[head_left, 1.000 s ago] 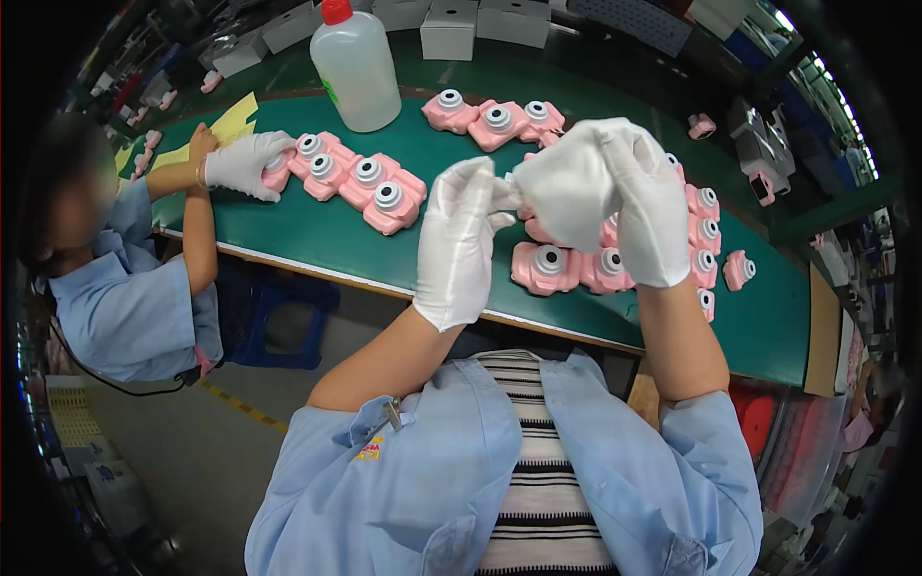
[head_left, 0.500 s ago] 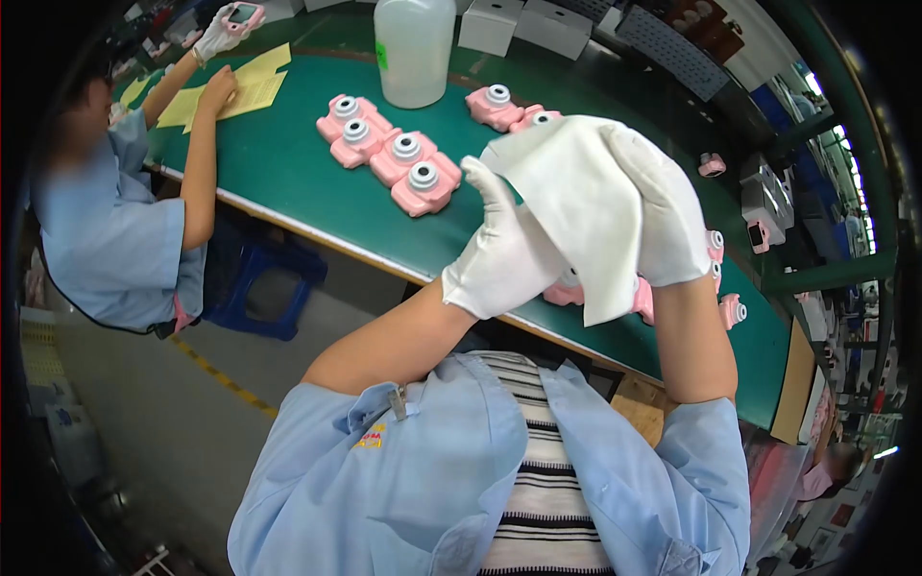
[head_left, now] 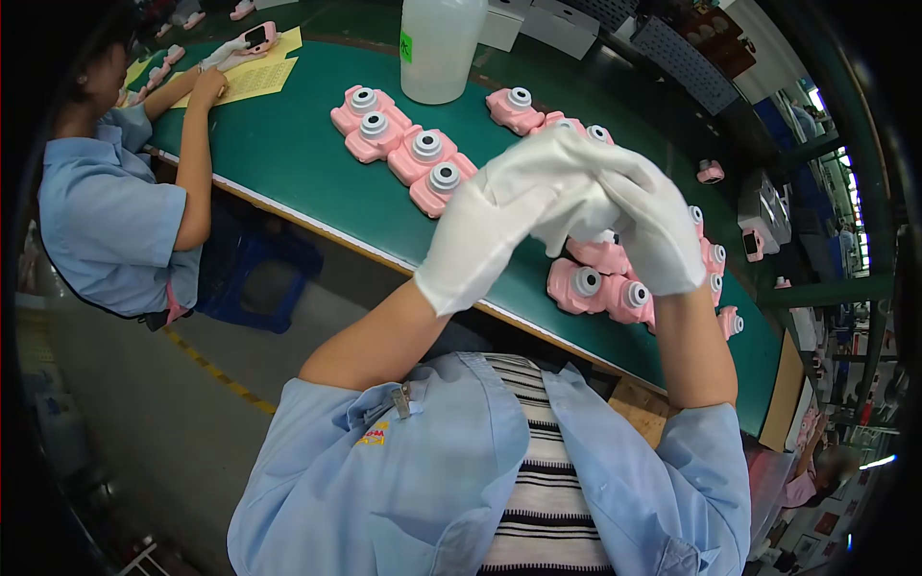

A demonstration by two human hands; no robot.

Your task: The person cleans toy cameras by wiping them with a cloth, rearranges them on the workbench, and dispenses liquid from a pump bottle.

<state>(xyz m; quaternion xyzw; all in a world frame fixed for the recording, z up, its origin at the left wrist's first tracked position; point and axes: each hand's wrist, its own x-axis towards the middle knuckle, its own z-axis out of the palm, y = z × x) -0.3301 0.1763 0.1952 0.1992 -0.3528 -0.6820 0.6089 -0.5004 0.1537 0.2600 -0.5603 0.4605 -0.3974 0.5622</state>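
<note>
White gloves cover both hands, raised close together above the green table (head_left: 317,182). A white cloth (head_left: 576,206) is bunched between them. My left hand (head_left: 478,230) has its fingers closed round the cloth's left side. On the other side, my right hand (head_left: 658,226) grips the cloth too, fingers bent inward. Glove and cloth are nearly the same white, so their border is hard to make out. Whether anything sits inside the cloth is hidden. Just below the hands lie several pink toy cameras (head_left: 576,293), lenses up. More pink cameras (head_left: 423,158) form a row left of my left hand.
A cloudy plastic bottle (head_left: 437,58) with a green label stands at the back. At the far left a co-worker (head_left: 115,202) handles a pink camera (head_left: 259,38) over yellow sheets (head_left: 254,82). A blue stool (head_left: 264,288) is beside the table. White boxes (head_left: 557,29) are behind.
The cloth hung spread out and draped down; now it is gathered between my hands. More cameras beneath are uncovered. The co-worker's camera has come down toward the yellow sheets.
</note>
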